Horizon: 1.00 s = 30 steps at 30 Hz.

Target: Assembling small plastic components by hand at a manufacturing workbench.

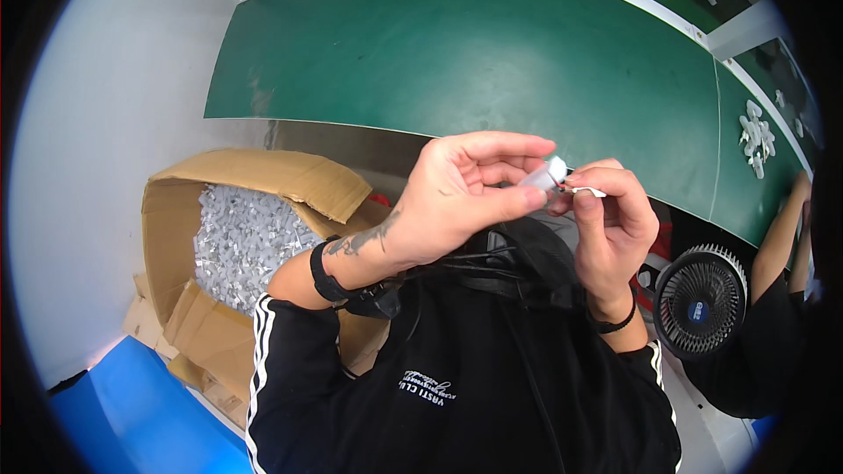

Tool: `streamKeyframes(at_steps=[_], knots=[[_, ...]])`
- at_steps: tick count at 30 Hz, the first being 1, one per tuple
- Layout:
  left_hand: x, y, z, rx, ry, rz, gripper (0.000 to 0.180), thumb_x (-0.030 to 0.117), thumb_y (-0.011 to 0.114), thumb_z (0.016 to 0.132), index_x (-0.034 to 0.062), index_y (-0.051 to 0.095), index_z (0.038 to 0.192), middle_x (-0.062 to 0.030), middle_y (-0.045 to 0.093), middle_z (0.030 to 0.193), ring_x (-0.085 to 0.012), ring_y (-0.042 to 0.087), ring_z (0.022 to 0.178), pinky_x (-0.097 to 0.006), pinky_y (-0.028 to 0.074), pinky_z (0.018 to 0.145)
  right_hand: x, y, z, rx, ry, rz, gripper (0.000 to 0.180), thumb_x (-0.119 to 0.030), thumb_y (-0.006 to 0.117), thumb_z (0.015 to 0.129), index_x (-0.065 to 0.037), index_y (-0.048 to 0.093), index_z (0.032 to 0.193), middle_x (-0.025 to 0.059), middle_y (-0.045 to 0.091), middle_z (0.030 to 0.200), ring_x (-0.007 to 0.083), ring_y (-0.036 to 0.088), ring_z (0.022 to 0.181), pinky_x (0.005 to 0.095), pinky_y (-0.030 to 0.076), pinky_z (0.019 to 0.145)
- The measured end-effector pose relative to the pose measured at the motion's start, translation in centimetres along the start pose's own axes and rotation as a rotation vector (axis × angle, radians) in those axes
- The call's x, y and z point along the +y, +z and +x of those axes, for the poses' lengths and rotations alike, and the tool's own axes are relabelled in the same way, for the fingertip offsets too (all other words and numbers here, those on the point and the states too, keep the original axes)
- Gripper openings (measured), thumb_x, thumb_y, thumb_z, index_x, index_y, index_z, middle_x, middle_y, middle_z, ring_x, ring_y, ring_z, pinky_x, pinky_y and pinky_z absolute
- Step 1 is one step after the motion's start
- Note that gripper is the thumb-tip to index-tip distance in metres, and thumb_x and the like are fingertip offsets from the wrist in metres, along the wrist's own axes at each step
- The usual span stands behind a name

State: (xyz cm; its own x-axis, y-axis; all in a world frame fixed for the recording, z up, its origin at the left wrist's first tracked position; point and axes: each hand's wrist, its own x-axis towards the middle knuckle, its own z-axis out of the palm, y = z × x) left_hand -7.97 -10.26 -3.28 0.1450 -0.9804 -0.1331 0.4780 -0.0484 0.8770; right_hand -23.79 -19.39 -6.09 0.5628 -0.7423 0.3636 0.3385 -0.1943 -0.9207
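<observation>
My left hand (461,197) is closed, its thumb and fingers holding a small whitish cylinder (544,175) that looks like a battery cell. Thin dark and red wires come out of the cylinder's right end. At those wires, my right hand (619,228) pinches a small white plug-like piece (590,192) between thumb and fingertips. Both hands are raised close together in front of my chest, at the near edge of the green table (457,53). Part of the wires is hidden behind the right fingers.
On my left stands an open cardboard box (167,202) full of many whitish wired pieces (250,246). A black round fan (701,301) is at my right. Beyond it, a co-worker's arm (780,233) reaches toward a pile of similar pieces (756,136) on the table.
</observation>
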Motion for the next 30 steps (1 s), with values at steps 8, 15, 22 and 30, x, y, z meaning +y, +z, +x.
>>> streamKeyframes(at_steps=[8,15,22,30], knots=[[-0.9,-0.8,0.6,-0.054,0.047,-0.376,0.038,0.01,0.065,0.087,0.0037,0.055,0.123,-0.0113,0.062,0.114,-0.0269,0.056,0.115,-0.038,0.049,0.095,-1.8,-0.8,0.4,0.021,-0.123,-0.364,0.01,0.007,0.065,0.078,0.002,0.063,0.087,0.0098,0.065,0.081,0.0155,0.059,0.066,0.0249,0.048,0.057],[-1.3,-1.2,0.5,-0.118,0.057,-0.327,0.042,0.011,0.069,0.084,0.0043,0.055,0.123,-0.0101,0.061,0.112,-0.023,0.057,0.104,-0.035,0.049,0.087,-2.2,-1.1,0.9,-0.027,-0.195,-0.436,0.013,0.008,0.067,0.074,0.0,0.064,0.084,0.0076,0.065,0.076,0.0168,0.057,0.063,0.0266,0.045,0.055],[-1.1,-1.0,0.5,-0.135,0.197,-0.027,0.036,-0.001,0.069,0.08,-0.0017,0.059,0.114,-0.014,0.059,0.11,-0.0215,0.058,0.102,-0.034,0.049,0.088,-2.5,-1.2,1.3,-0.079,-0.281,-0.508,0.014,0.008,0.069,0.071,0.0,0.064,0.081,0.0072,0.063,0.071,0.0162,0.056,0.059,0.0264,0.044,0.051],[-1.0,0.0,0.2,-0.028,0.284,0.257,0.033,-0.009,0.071,0.076,-0.0064,0.062,0.108,-0.0128,0.063,0.105,-0.0184,0.062,0.096,-0.031,0.052,0.087,-2.0,-1.0,0.9,-0.052,-0.375,-0.618,0.019,0.01,0.07,0.067,0.0,0.065,0.083,0.0074,0.06,0.07,0.0174,0.056,0.058,0.0272,0.044,0.048]])
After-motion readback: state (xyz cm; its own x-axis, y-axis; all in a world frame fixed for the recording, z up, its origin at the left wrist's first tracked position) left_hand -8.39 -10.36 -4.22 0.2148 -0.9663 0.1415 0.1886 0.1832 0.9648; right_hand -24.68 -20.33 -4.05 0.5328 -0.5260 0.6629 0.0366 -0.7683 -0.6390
